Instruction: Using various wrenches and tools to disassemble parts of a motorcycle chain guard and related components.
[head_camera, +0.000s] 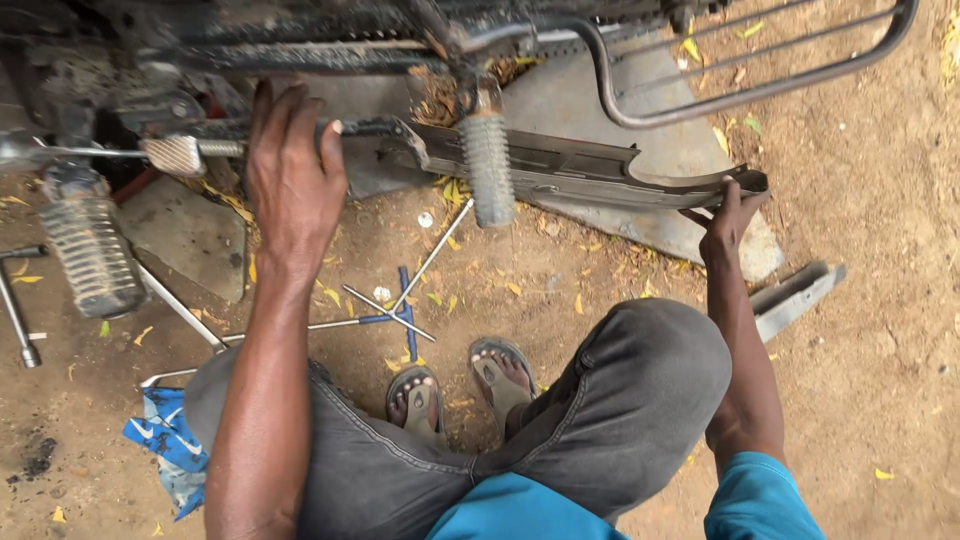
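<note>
Left hand (292, 175) grips the chain cover's (560, 175) front, right hand (728, 222) pinches its rear tip; both ends are best kept level.

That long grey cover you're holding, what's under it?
Under the long grey cover lie a pale concrete slab, dirt and yellow leaves. The ribbed footpeg crosses in front, and the cover hides the slab's middle.

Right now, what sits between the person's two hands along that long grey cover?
In the head view, a ribbed rubber footpeg hangs down in front of the long grey cover, between the left hand and the right hand.
</note>
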